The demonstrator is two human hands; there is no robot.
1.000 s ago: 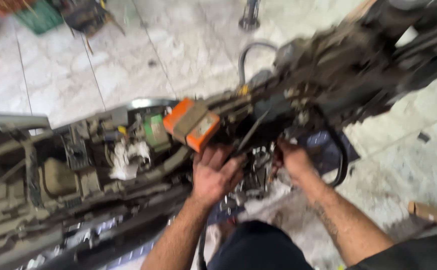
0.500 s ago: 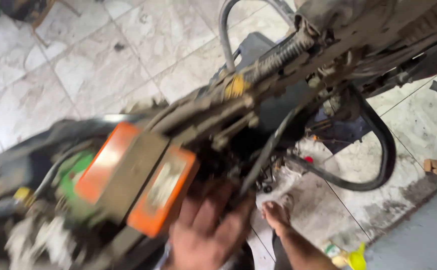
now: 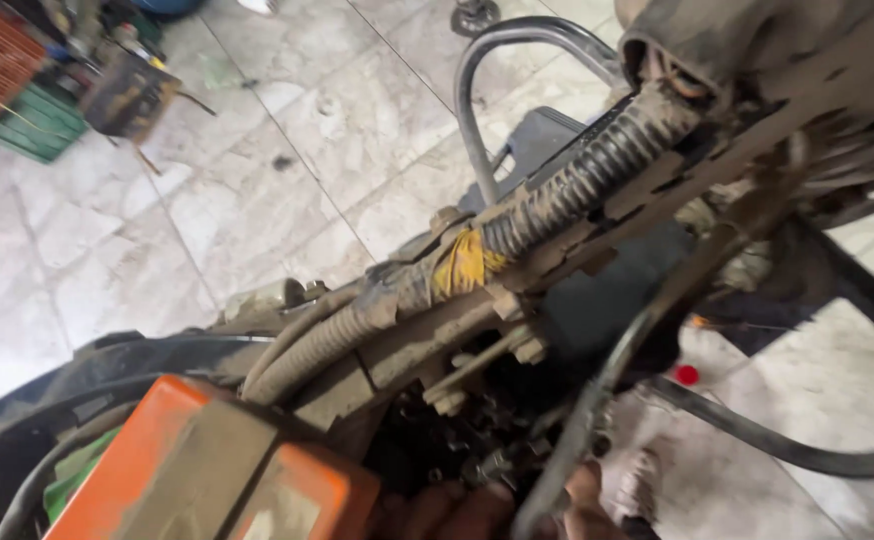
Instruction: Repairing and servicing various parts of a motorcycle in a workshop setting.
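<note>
Grimy fingertips (image 3: 457, 505) under the dusty motorbike frame (image 3: 557, 260), beside an orange box (image 3: 207, 470); grip state unclear.

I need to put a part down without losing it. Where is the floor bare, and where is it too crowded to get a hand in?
Bare tiled floor lies left of the chrome tube loop, and between the crates and the frame. It is crowded low down: fingers sit jammed among bolts under the corrugated hose, beside the orange block.
</note>
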